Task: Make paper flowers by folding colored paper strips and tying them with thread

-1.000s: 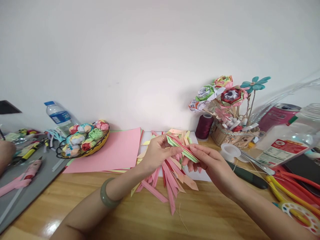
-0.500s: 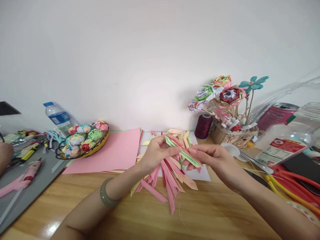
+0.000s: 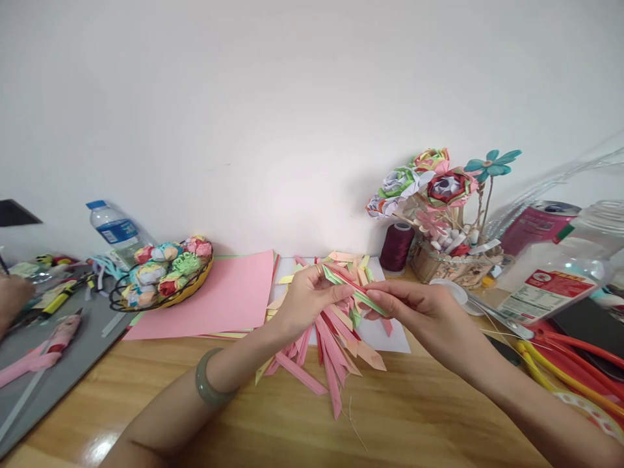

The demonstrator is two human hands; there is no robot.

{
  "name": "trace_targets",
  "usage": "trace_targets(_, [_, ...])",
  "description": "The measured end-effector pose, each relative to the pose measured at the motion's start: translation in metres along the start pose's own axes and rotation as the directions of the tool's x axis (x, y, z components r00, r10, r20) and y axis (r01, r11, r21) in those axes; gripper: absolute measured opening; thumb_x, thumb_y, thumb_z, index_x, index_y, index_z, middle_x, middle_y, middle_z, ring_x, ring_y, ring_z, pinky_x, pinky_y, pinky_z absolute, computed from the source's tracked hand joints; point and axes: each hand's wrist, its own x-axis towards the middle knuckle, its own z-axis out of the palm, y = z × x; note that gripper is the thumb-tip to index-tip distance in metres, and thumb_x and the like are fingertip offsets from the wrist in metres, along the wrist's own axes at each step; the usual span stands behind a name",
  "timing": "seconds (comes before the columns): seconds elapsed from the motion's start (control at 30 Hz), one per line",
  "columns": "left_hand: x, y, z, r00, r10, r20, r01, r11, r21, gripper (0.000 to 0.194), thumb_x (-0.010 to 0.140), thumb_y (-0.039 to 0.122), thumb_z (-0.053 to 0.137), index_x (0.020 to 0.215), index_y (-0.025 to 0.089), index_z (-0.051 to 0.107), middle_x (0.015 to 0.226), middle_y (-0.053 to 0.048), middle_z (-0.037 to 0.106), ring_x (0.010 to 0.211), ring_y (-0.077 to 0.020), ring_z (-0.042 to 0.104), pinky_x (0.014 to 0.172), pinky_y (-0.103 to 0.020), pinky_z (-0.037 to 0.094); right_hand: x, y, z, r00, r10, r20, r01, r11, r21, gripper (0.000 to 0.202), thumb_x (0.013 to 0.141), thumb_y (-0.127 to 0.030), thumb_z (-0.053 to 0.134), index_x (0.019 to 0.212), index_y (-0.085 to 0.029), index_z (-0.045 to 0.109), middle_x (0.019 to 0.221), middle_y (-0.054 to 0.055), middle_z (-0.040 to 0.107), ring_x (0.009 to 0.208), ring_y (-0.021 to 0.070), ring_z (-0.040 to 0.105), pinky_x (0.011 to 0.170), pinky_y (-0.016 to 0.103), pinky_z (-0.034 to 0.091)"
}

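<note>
Between my two hands is a narrow stack of folded paper strips (image 3: pixel 351 284), green outside with red and pink along its edge, tilted down to the right. My left hand (image 3: pixel 308 300) pinches its upper left end between thumb and fingers. At the lower right end, my right hand (image 3: pixel 414 304) grips it with thumb and fingertips. Below the hands, a heap of folded paper strips (image 3: pixel 334 364) in pink, peach, red and yellow fans over a white sheet (image 3: pixel 397 339). My fingers cover parts of the held stack.
Pink paper sheets (image 3: pixel 234 296) and a basket of paper flowers (image 3: pixel 168 302) lie left. A glue gun (image 3: pixel 53 344) rests on a grey mat, where another person's hand (image 3: pixel 12 299) shows. Right are a thread spool (image 3: pixel 396 247), paper roses (image 3: pixel 451 188), scissors (image 3: pixel 580 344) and a plastic bottle (image 3: pixel 556 273).
My right hand has shifted slightly left and closed further around the strips. The stack looks narrower, pressed together, with less of its green face showing. My left hand stays nearly in place.
</note>
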Motion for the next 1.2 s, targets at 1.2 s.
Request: trace_targets(1.2, [-0.005, 0.005, 0.001, 0.996, -0.083, 0.022, 0.085, 0.987, -0.137, 0.015, 0.067, 0.022, 0.065, 0.079, 0.012, 0.063, 0.065, -0.003, 0.064, 0.061, -0.0108, 0.061, 0.063, -0.023, 0.049, 0.006, 0.009, -0.007, 0.984, 0.131, 0.118, -0.171, 0.873, 0.457, 0.024, 0.066, -0.037, 0.067, 0.080, -0.018, 0.067, 0.064, 0.000, 0.061, 0.057, 0.0111, 0.051, 0.052, 0.024, 0.042])
